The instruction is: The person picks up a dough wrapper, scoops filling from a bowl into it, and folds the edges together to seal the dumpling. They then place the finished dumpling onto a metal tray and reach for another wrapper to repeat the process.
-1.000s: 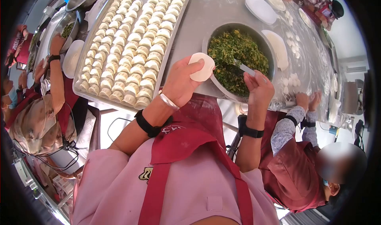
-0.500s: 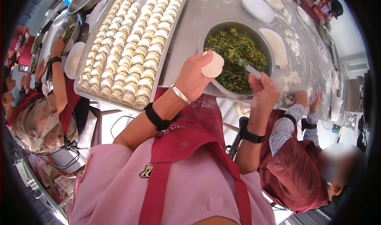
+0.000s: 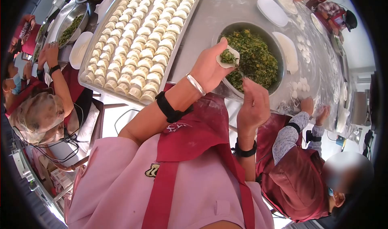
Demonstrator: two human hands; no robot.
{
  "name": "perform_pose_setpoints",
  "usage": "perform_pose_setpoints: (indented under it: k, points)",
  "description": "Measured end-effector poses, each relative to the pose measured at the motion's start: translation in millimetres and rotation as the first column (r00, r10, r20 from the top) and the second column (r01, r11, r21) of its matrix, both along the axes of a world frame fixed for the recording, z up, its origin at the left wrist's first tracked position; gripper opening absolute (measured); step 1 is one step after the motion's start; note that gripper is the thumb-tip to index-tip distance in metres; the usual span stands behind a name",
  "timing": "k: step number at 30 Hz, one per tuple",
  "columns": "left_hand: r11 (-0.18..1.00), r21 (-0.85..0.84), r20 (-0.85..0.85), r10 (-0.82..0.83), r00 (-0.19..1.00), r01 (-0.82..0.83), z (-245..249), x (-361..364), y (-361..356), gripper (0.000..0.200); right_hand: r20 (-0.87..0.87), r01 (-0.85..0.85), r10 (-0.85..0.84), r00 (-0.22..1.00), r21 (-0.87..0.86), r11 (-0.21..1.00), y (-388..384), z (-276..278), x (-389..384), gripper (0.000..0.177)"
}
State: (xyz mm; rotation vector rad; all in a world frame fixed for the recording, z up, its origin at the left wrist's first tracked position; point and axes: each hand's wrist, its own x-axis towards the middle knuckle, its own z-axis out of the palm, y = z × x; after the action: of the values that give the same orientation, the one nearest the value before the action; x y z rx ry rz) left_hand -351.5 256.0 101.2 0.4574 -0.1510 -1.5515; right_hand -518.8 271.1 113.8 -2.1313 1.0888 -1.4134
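My left hand (image 3: 210,67) holds a round dumpling wrapper (image 3: 235,63) on its fingers, the thumb raised at the far side. A small heap of green filling (image 3: 228,57) lies on the wrapper. My right hand (image 3: 254,104) pinches a slim metal utensil (image 3: 239,71), whose end reaches to the wrapper's edge; its exact kind is hard to make out. Just beyond both hands stands a steel bowl (image 3: 281,76) of chopped green and yellow filling (image 3: 256,53). The wrapper is over the bowl's left rim.
A metal tray (image 3: 171,53) with rows of folded dumplings (image 3: 139,51) is at the left. White oval plates (image 3: 273,11) and dough pieces (image 3: 301,85) lie on the floury steel table (image 3: 198,39). Co-workers' hands (image 3: 308,105) are at the right, others (image 3: 50,53) at the left.
Filling now lies on the wrapper, which was bare before. My right hand has moved left and nearer me, bringing the utensil from the bowl to the wrapper.
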Motion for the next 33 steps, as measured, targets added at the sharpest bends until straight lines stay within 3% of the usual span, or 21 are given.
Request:
perform_pose_setpoints:
  k: [2,5,6,9,13,17,20,26,33]
  points:
    - [1.0,-0.005,-0.008,-0.002,1.0,0.002,-2,1,1,0.036,-0.073,-0.022,0.015,0.997,-0.102,0.995,2,1,1,0.011]
    - [1.0,0.008,-0.015,-0.005,1.0,0.005,-7,4,5,0.038,0.018,0.009,-0.01,1.0,0.078,0.997,-5,5,-11,0.01]
    - [1.0,0.015,-0.007,0.002,1.0,-0.002,-2,3,9,0.038,0.202,-0.011,-0.048,0.978,0.283,0.959,-2,13,-11,0.012]
    - [1.0,0.021,-0.01,-0.009,1.0,0.01,4,2,16,0.039,0.483,-0.087,-0.175,0.858,0.473,0.877,-7,28,-17,0.021]
    - [0.997,-0.016,-0.017,-0.077,0.997,0.077,1,-1,22,0.04,0.58,-0.255,-0.198,0.79,0.605,0.754,-21,23,-24,0.026]
    - [0.997,-0.005,0.016,-0.08,0.997,0.08,8,-2,29,0.041,0.536,-0.254,-0.236,0.81,0.684,0.684,-33,5,-27,0.025]
    - [0.998,-0.003,0.041,-0.057,0.998,0.057,4,1,30,0.042,0.553,-0.255,-0.225,0.802,0.658,0.709,-30,7,-25,0.025]
    - [0.996,0.01,0.053,0.091,0.994,-0.091,2,-1,26,0.041,0.449,-0.02,-0.244,0.859,0.507,0.862,-11,43,-18,0.021]
    - [0.995,-0.014,0.029,0.095,0.995,-0.095,-1,-7,26,0.041,0.322,0.015,-0.171,0.931,0.436,0.9,0,38,-5,0.016]
